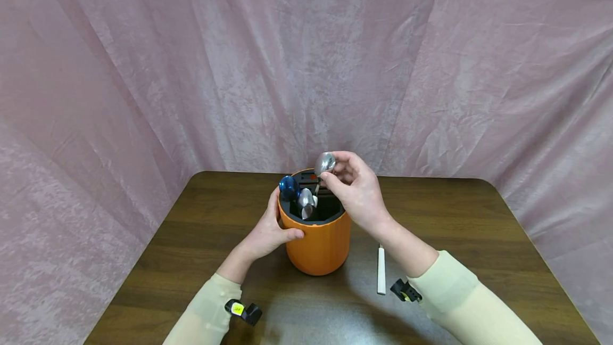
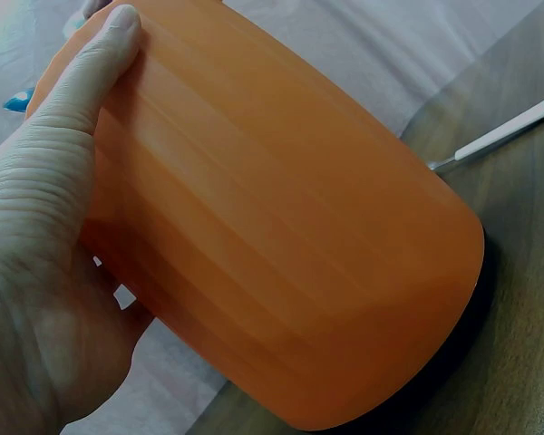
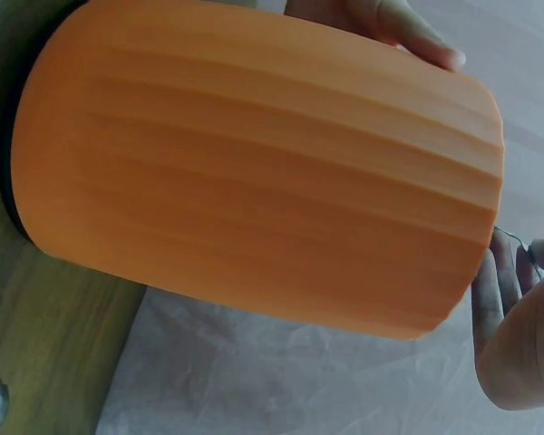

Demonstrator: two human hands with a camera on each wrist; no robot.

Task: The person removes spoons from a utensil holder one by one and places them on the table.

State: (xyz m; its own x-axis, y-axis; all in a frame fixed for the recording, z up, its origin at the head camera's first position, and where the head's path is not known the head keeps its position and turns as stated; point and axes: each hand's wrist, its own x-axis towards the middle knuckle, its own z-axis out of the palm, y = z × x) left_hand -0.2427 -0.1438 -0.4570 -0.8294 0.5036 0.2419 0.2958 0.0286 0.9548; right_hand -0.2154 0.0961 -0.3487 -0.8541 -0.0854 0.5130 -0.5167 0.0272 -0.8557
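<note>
An orange utensil holder (image 1: 318, 249) with a black slotted insert (image 1: 330, 212) stands upright on the table. My left hand (image 1: 273, 230) grips its left side, the thumb laid across the front near the rim; the left wrist view shows that thumb (image 2: 91, 68) on the orange wall. Above the holder's opening, my right hand (image 1: 356, 190) pinches a silver spoon (image 1: 325, 163) close to its bowl, bowl upward, with the handle pointing down into the insert. A shiny blue spoon (image 1: 289, 188) and silver spoons (image 1: 306, 197) stick up at the left of the insert. Their lower handles are hidden inside.
A utensil with a white handle (image 1: 381, 273) lies on the brown wooden table (image 1: 215, 217), right of the holder; my right forearm covers its far end in the head view. Pink curtains (image 1: 306, 68) hang close behind the table's back edge.
</note>
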